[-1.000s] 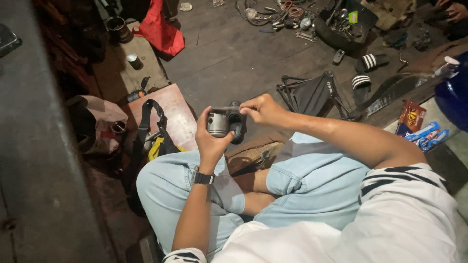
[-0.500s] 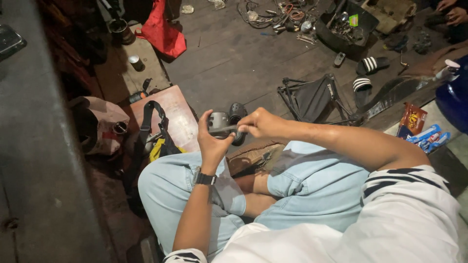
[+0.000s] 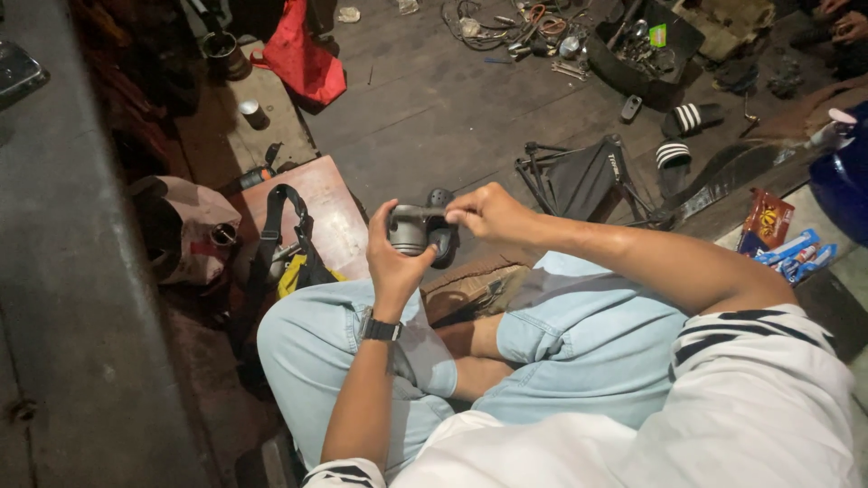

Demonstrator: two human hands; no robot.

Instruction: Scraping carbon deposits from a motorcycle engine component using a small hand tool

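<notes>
**Metal part cupped in left hand, right fingers now pinching at its top**

Change noted: a second ago the right hand (image 3: 488,214) lay over the top of the grey metal cylinder (image 3: 409,231), which showed its round end toward the camera. Now the piece has been tipped, its side wall facing up, and the right fingertips (image 3: 455,217) have drawn together at its upper rim. Reads as a shift from turning the part over to fine work at one spot on it.

Left hand (image 3: 391,258): closed around the cylinder from below, thumb up along its near side, wristwatch (image 3: 380,330) on the wrist. Right hand: narrow pinch, touching the rim; whether anything small sits between the fingers is too dim to tell.

The part: short, stubby, dull grey, with a flat lip on top. A dark rounded piece (image 3: 441,237) sits just behind it, possibly attached. Held above the lap, over the light blue jeans (image 3: 579,325).

Around: red board (image 3: 316,208) to the left, folded black stool (image 3: 579,176) beyond.
</notes>
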